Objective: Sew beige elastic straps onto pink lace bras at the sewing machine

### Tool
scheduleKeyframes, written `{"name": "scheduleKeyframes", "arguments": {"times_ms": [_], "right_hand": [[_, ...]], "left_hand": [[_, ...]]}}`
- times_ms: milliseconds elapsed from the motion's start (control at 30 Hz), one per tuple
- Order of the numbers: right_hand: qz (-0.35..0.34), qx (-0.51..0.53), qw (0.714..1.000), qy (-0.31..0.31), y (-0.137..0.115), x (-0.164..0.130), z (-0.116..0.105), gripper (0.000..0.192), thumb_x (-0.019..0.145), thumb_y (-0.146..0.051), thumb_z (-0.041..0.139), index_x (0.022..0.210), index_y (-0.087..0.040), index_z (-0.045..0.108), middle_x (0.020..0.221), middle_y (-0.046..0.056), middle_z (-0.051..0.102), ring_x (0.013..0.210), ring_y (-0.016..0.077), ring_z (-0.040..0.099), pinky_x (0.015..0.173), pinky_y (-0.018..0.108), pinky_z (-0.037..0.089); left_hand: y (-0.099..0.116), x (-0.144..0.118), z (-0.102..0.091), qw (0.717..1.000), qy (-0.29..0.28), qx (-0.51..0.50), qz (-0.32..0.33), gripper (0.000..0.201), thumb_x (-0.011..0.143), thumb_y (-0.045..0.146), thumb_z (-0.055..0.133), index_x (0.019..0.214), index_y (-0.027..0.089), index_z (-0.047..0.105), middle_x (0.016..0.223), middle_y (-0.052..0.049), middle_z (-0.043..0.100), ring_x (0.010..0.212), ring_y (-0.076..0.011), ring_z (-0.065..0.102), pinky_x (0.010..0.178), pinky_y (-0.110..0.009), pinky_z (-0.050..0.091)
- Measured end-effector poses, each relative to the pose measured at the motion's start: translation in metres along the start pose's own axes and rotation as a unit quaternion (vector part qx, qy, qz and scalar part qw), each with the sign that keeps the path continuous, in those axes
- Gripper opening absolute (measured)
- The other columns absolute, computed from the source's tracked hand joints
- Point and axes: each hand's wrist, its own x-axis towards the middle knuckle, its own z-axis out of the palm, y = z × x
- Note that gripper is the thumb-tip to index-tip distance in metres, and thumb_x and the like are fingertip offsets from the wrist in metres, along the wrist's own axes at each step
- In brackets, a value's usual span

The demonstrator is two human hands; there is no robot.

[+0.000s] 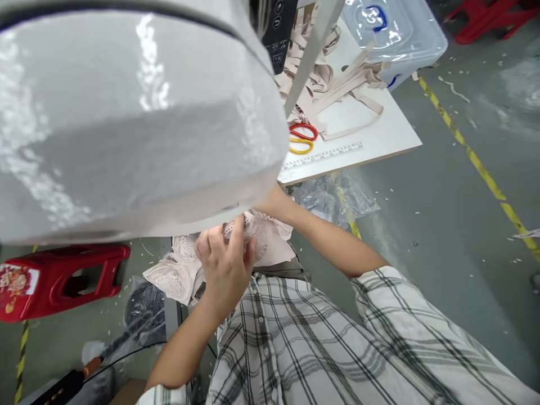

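Observation:
A pale pink lace bra (pixel 172 278) lies across my lap, under the near edge of a white sewing machine (pixel 169 146). My left hand (pixel 225 256) grips the lace between its bent fingers and thumb, just below the machine's edge. Coming in from the right, my right hand (pixel 272 201) reaches beneath the machine beside the same garment. Its fingers are hidden by the machine's body, so what they hold does not show. The needle area is also out of sight.
On the white tabletop (pixel 396 129) lie scissors with red and yellow handles (pixel 304 133), a clear ruler (pixel 324 156) and pale pink fabric strips (pixel 324 93). Behind stands a clear lidded bin (pixel 405 34). A red stool (pixel 105 270) is at left; plastic wrap (pixel 337 197) lies below the table.

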Motion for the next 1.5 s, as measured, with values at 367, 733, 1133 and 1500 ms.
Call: {"name": "scheduleKeyframes", "arguments": {"times_ms": [367,733,1133,1500], "right_hand": [[-0.003,-0.005,1.0,0.002,0.002,-0.001,0.0,0.005,0.083,-0.02,0.054,0.085,-0.019,0.058,0.099,0.005,0.062,0.083,0.017,0.055,0.072,0.031,0.05],[0.071,0.129,0.985,0.087,0.004,-0.065,-0.003,0.02,0.095,-0.039,0.062,0.103,-0.021,0.059,0.104,0.004,0.06,0.076,0.0106,0.055,0.071,0.027,0.048],[0.021,0.085,0.995,0.038,-0.007,-0.089,-0.004,0.031,0.088,-0.049,0.069,0.095,-0.021,0.057,0.094,0.004,0.061,0.086,0.0168,0.057,0.079,0.033,0.048],[0.024,0.085,0.995,0.045,-0.003,-0.096,-0.004,0.031,0.086,-0.048,0.07,0.096,-0.021,0.056,0.095,0.003,0.061,0.088,0.0174,0.057,0.081,0.033,0.046]], "left_hand": [[0.001,0.002,-0.001,1.0,-0.003,-0.015,-0.005,0.051,0.091,0.031,0.067,0.139,0.015,0.057,0.133,-0.023,0.053,0.128,-0.0341,0.049,0.109,-0.047,0.035],[-0.048,-0.012,0.019,0.893,-0.069,-0.377,-0.237,0.054,0.095,0.05,0.054,0.138,0.018,0.046,0.131,-0.017,0.057,0.119,-0.0279,0.06,0.097,-0.041,0.05],[-0.031,0.0,0.006,0.912,-0.101,-0.294,-0.266,0.06,0.084,0.052,0.07,0.129,0.018,0.049,0.123,-0.013,0.062,0.112,-0.0274,0.063,0.09,-0.037,0.052],[-0.029,0.001,0.016,0.935,-0.07,-0.245,-0.247,0.077,0.079,0.058,0.074,0.133,0.015,0.041,0.122,-0.017,0.057,0.099,-0.0233,0.063,0.083,-0.035,0.052]]}}
